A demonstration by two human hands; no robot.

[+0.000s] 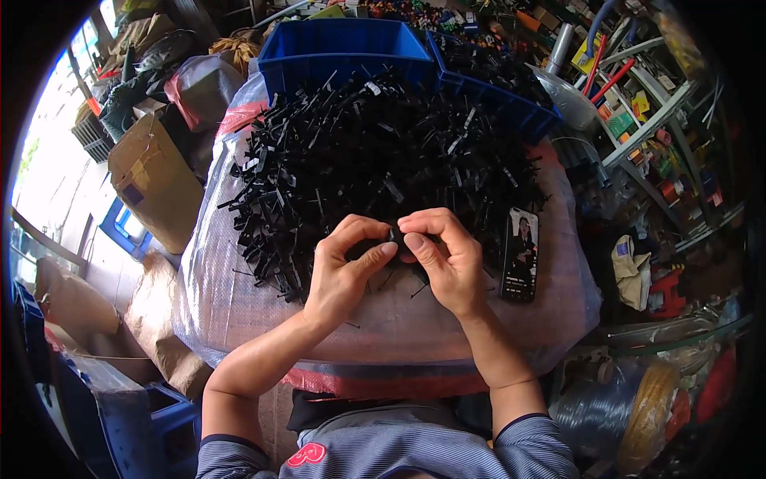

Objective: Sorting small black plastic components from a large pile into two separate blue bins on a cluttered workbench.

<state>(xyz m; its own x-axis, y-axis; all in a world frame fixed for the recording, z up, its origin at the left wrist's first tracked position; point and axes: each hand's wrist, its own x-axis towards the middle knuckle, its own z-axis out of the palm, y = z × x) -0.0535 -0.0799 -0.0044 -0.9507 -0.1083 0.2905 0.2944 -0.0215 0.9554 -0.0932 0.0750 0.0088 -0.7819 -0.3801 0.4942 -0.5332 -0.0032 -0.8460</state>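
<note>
My left hand [341, 267] and my right hand [451, 259] meet at the front edge of a big heap of black plastic pieces [343, 152]. Between the fingertips of both hands is a small black plastic piece [394, 235], mostly covered by the fingers. Thumbs and forefingers are bent and pinched on it. Thin nail-like pins stick out of many pieces in the heap, and a few loose ones lie on the wrapped surface [415, 335] just below my hands.
A phone [520, 255] with a lit screen lies right of my right hand. Behind the heap stand a blue bin [343, 40] and a second blue bin [503, 108] holding black pieces. Cardboard [155, 184] leans at left; a metal rack [654, 128] crowds the right.
</note>
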